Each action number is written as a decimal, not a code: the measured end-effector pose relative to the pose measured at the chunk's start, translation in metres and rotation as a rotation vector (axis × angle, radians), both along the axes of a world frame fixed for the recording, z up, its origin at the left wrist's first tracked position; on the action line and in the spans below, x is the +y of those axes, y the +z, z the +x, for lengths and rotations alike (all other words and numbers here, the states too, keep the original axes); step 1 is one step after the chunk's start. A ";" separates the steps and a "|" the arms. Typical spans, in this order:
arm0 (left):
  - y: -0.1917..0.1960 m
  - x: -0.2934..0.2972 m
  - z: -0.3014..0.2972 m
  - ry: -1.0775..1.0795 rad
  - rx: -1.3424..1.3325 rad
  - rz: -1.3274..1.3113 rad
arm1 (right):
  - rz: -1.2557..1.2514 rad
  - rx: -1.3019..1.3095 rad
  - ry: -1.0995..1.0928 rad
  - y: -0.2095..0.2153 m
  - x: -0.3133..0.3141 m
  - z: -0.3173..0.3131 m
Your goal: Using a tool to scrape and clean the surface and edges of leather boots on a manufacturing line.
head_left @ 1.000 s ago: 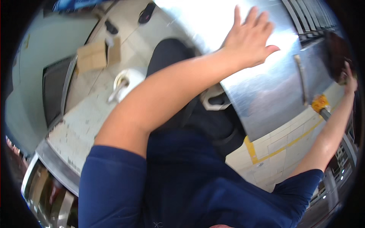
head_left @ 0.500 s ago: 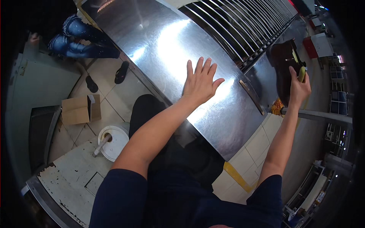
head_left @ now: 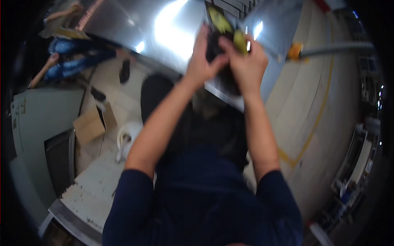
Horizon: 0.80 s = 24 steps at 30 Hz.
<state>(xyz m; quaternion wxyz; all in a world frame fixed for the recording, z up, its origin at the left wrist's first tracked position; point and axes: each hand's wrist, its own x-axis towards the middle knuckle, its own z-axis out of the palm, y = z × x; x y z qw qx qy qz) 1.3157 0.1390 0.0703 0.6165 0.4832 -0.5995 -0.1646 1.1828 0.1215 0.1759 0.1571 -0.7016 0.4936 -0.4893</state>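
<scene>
A dark brown boot with yellow-green patches at its top is held over the steel table's edge, smeared by motion. A yellow-green piece sticks out of it, perhaps part of a shoe last. My right hand is closed round the boot beside that piece, its thumb across the dark part. My left hand grips the boot's other side, its fingers pointing up along it and its thumb toward my right thumb. The boot's lower end is partly hidden behind my right hand.
Under the boot lies a shiny steel table, with metal rollers at its far end. A co-worker in jeans sits at the left. A cardboard box, slippers and a white bucket are on the floor.
My right hand has brought the boot from the far right to in front of me. My left hand has left the tabletop, where it lay spread, and taken hold of the boot. The view has turned.
</scene>
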 end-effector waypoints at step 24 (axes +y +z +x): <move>0.045 0.038 0.028 0.066 1.010 0.211 | 0.493 -0.721 0.096 -0.036 0.069 -0.157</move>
